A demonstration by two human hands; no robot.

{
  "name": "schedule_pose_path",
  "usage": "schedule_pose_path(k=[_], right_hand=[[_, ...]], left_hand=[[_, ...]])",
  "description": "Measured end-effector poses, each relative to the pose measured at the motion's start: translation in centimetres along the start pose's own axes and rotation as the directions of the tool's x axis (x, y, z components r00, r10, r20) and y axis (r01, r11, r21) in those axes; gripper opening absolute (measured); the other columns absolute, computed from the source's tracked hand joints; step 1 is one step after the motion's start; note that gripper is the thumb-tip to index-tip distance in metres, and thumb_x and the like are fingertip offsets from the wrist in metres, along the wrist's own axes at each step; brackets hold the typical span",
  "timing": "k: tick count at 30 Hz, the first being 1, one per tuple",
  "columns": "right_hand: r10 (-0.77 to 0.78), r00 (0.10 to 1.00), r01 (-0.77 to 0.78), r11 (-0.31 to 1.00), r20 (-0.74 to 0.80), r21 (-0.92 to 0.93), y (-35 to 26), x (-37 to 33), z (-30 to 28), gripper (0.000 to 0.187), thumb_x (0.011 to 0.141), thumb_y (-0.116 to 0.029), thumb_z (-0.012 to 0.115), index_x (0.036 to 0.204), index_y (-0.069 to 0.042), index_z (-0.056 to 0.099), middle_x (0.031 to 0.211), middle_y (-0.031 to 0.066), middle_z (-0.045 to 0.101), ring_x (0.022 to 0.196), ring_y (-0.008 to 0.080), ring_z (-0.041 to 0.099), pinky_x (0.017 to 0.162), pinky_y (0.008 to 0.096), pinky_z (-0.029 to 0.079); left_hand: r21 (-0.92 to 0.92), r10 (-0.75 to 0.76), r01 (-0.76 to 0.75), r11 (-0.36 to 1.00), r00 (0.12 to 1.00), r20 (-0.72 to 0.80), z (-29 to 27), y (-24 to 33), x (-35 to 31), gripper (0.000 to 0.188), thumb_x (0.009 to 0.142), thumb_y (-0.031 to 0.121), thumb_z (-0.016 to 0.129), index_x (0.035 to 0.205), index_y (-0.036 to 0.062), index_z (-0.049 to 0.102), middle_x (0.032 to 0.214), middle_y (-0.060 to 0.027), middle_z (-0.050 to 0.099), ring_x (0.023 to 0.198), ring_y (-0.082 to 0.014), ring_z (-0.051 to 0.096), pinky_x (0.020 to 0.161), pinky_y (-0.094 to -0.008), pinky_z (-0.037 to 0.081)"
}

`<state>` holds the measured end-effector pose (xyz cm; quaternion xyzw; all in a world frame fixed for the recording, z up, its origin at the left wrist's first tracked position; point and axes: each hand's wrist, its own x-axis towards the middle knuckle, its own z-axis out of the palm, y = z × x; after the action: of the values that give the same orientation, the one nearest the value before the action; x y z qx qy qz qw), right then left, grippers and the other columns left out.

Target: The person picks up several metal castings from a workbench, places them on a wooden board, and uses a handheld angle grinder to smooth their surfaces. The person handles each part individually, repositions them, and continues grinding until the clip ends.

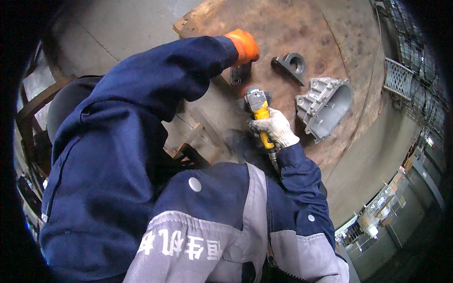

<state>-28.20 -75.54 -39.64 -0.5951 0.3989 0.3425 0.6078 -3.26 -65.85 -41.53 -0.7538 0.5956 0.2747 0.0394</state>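
Observation:
My right hand (277, 128), in a white knit glove, grips a yellow air angle grinder (261, 112) by its body. The grinder's metal head, with a reddish edge, points away from me over the near edge of the board. Further off and to the left, my left hand (244, 46) in an orange glove is curled closed; its fingertips are mostly hidden. Just below that hand lies a dark metal part with a hole (240, 74), seemingly touching the glove. Under the grinder head, a small dark metal piece (268, 96) shows only in part.
On the brown, stained tabletop (330, 52) stand a dark bearing bracket with a round bore (290, 67) and a grey cast housing (324, 107). Wire mesh baskets (398, 78) line the right. A wooden frame (191, 139) stands below the table's near edge.

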Motion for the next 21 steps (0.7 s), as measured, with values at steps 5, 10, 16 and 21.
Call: schedule_pose_path(k=[5, 10, 16, 21], right_hand=[[-0.098, 0.995, 0.098, 0.989, 0.008, -0.107, -0.2, 1.9, 1.3, 0.032, 0.07, -0.011, 0.075, 0.1, -0.002, 0.066, 0.078, 0.0057, 0.066, 0.065, 0.0154, 0.061, 0.063, 0.0306, 0.05], [-0.04, 0.997, 0.038, 0.999, 0.064, 0.028, -0.2, 2.6, 2.0, 0.03, 0.071, -0.01, 0.074, 0.099, -0.002, 0.067, 0.079, 0.0054, 0.066, 0.067, 0.0157, 0.062, 0.065, 0.0308, 0.051], [-0.032, 0.999, 0.031, 0.999, 0.009, 0.04, 0.0, 2.1, 1.9, 0.027, 0.072, -0.008, 0.073, 0.097, -0.002, 0.067, 0.079, 0.0048, 0.066, 0.066, 0.0159, 0.062, 0.063, 0.0303, 0.051], [-0.047, 0.999, 0.047, 0.999, 0.002, -0.002, 0.0, 2.0, 1.8, 0.028, 0.071, -0.009, 0.074, 0.097, -0.003, 0.067, 0.08, 0.0045, 0.066, 0.066, 0.0158, 0.062, 0.064, 0.0305, 0.051]], left_hand=[[-0.067, -0.079, 0.084, 0.994, 0.994, 0.078, 0.6, -0.5, -0.5, 0.033, 0.077, 0.011, 0.066, 0.109, 0.0182, 0.07, 0.104, -0.0106, 0.07, 0.101, -0.0345, 0.066, 0.081, -0.0433, 0.054], [-0.164, -0.094, 0.097, 0.982, 0.995, 0.026, 0.2, -0.5, -1.0, 0.031, 0.078, 0.013, 0.065, 0.108, 0.0194, 0.07, 0.104, -0.0094, 0.07, 0.1, -0.0339, 0.066, 0.081, -0.0435, 0.054], [-0.137, -0.091, 0.094, 0.986, 0.996, 0.022, -0.1, -0.5, -1.5, 0.032, 0.078, 0.013, 0.065, 0.108, 0.0212, 0.07, 0.104, -0.0099, 0.07, 0.1, -0.0346, 0.066, 0.081, -0.0431, 0.054], [-0.143, -0.075, 0.078, 0.987, 0.997, 0.023, 0.3, -0.6, -1.2, 0.033, 0.077, 0.013, 0.065, 0.108, 0.0215, 0.071, 0.103, -0.0098, 0.07, 0.1, -0.035, 0.066, 0.081, -0.0432, 0.054]])
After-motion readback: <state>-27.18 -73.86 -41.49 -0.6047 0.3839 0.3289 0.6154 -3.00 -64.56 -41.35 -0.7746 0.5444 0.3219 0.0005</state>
